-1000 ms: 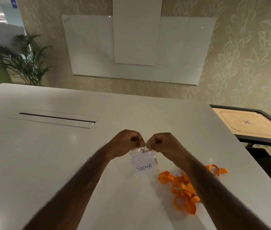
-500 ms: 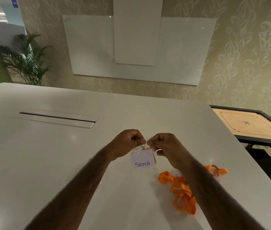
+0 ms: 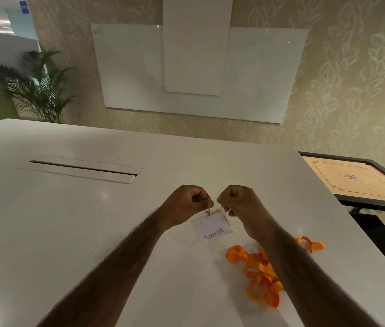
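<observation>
A clear badge holder (image 3: 212, 228) with a white card marked "SIGMA" hangs a little above the white table (image 3: 68, 220). My left hand (image 3: 186, 201) pinches the small metal clip at the holder's top edge. My right hand (image 3: 238, 200) pinches the holder's top right corner, where an orange strap end shows. An orange lanyard (image 3: 257, 272) lies in a loose heap on the table under my right forearm, partly hidden by it.
A long cable slot with a lid (image 3: 80, 171) is set into the table at the far left. A carrom board (image 3: 356, 182) on a dark stand sits beyond the table's right edge. A glass board (image 3: 196, 69) hangs on the far wall, a potted plant (image 3: 38, 88) at left.
Both hands have drawn slightly apart and the badge holder now hangs tilted, its right side higher. The lanyard heap has not moved.
</observation>
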A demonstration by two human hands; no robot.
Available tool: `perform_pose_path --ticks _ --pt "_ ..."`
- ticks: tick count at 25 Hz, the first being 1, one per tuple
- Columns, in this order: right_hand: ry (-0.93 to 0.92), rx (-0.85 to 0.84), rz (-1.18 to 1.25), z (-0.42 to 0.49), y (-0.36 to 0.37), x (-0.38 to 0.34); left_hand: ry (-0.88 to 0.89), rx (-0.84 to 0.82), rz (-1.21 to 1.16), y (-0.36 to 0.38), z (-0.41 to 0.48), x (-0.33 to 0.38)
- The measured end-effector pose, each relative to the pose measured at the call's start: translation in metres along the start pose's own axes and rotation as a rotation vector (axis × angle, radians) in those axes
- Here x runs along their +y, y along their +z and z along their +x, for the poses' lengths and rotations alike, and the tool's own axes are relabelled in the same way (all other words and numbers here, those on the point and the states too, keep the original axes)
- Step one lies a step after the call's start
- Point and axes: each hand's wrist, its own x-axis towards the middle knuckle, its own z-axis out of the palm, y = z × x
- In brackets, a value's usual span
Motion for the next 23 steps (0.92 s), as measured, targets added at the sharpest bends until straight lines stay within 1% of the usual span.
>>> perform_pose_path --ticks 4,10,14,17,20,23 --pt "-0.004 -0.092 -0.048 -0.003 -0.002 0.0 0.016 -0.004 0.031 -0.002 0.0 0.003" --pt "0.003 -0.1 -0.001 -0.004 -0.002 -0.001 0.019 -0.056 0.01 -0.001 -0.001 0.002" --pt "0.011 -0.019 0.04 -0.003 -0.006 0.0 0.019 -0.045 0.006 -0.007 -0.004 -0.004" --pt "0.006 0.003 0.027 -0.002 -0.008 0.002 0.017 -0.019 0.054 -0.015 -0.005 -0.008" --pt "0.001 0.059 0.024 0.001 -0.006 0.001 0.017 0.022 0.079 -0.02 -0.002 -0.008" --pt "0.008 0.089 0.061 0.002 -0.005 0.0 0.02 0.011 0.118 -0.027 0.0 -0.009"
